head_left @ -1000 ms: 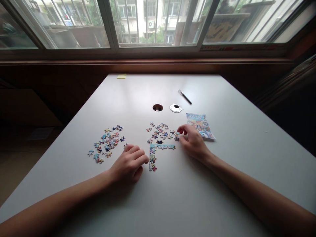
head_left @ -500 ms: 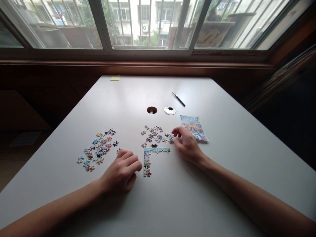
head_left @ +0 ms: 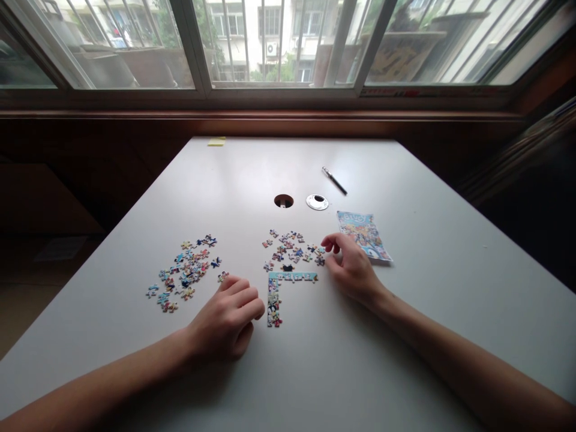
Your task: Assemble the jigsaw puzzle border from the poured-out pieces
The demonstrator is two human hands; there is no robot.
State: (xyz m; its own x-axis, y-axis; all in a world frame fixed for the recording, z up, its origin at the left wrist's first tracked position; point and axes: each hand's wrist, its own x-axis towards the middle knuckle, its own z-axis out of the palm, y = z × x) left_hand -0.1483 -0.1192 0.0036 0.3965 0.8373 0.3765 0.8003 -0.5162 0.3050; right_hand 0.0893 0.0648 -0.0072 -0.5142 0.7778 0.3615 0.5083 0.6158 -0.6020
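Note:
Beside the left edge of an L-shaped strip of joined jigsaw pieces [head_left: 273, 300], my left hand [head_left: 231, 312] rests on the table with its fingers curled under. Its palm and fingertips are hidden. My right hand [head_left: 351, 264] lies just past the right end of the strip's light-blue top row. Its fingers are bent, with a gap between thumb and forefinger and nothing visible in it. Loose jigsaw pieces [head_left: 297, 254] lie close to its fingertips, above the strip. A picture sheet [head_left: 362, 231] with colourful cartoon art lies behind this hand, partly covered by it.
A larger spread of loose pieces [head_left: 191, 267] lies to the left. Farther back are a round cable hole [head_left: 283, 201], its metal cover [head_left: 317, 202] and a pen [head_left: 335, 180]. A yellow sticky note [head_left: 216, 141] is at the white table's [head_left: 288, 384] far edge, below the window.
The camera view has shifted slightly, so everything appears a little farther right. Both hands keep their places against the puzzle, and no piece has visibly moved.

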